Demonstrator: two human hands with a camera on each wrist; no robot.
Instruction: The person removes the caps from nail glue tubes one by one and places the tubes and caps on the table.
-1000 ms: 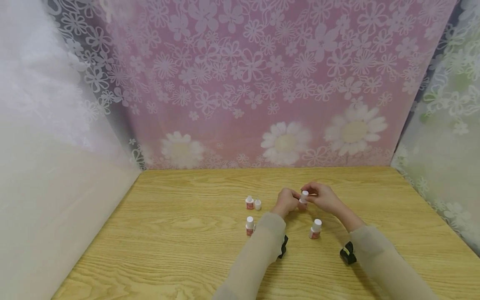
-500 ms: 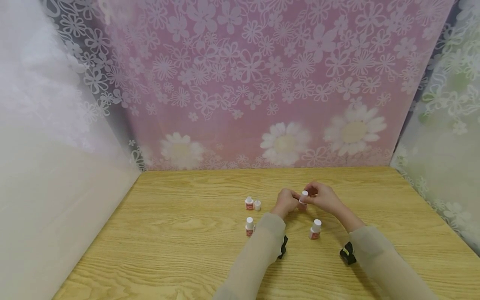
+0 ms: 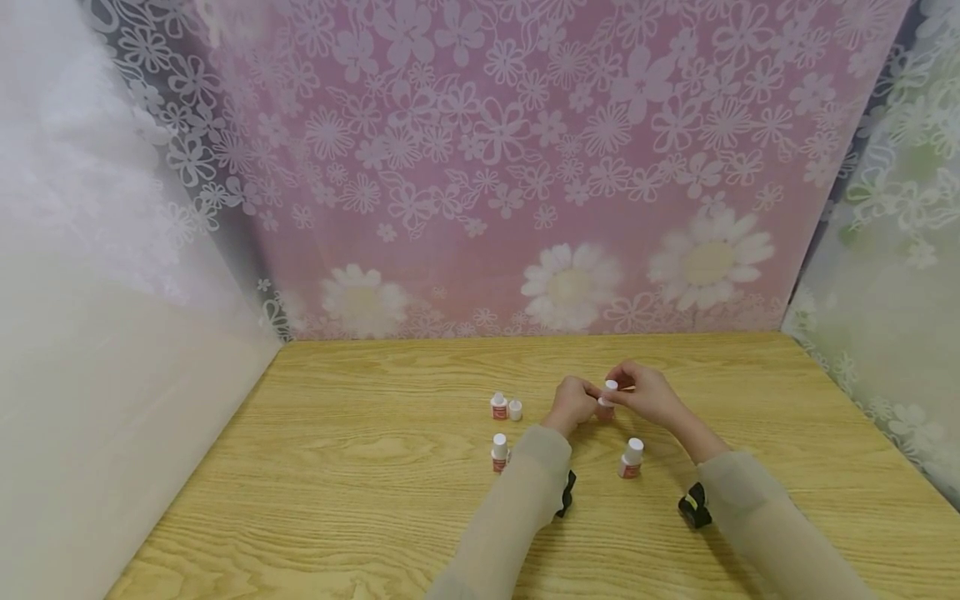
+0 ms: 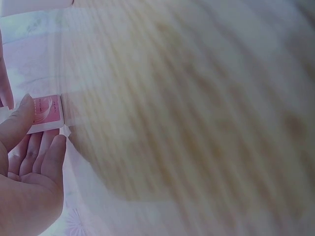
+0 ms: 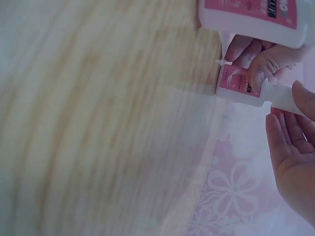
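Note:
My left hand (image 3: 574, 402) grips a small white bottle (image 5: 241, 84) with a pink label, thumb across the label and base down at the table. A tiny white pointed piece (image 5: 223, 62) shows at its fingertips by the bottle's base. My right hand (image 3: 647, 396) pinches the bottle's tall white cap (image 5: 288, 100) between thumb and fingers. The cap sits at the neck, in line with the bottle, and a narrow stretch of neck shows between them. In the left wrist view the bottle's pink label (image 4: 47, 110) appears beyond the left thumb; the cap is out of that view.
Nearer me on the wood table (image 3: 337, 500) stands a capped bottle (image 3: 632, 458). Another capped bottle (image 3: 500, 454) stands left, partly behind the left sleeve. Behind it, an uncapped bottle (image 3: 498, 407) has a small white cap (image 3: 515, 411) beside it. A pink floral curtain (image 3: 465, 167) hangs behind.
The right thumb and fingers have shifted slightly around the cap, and the cap's angle over the bottle has changed a little. The left hand and the other bottles have stayed put.

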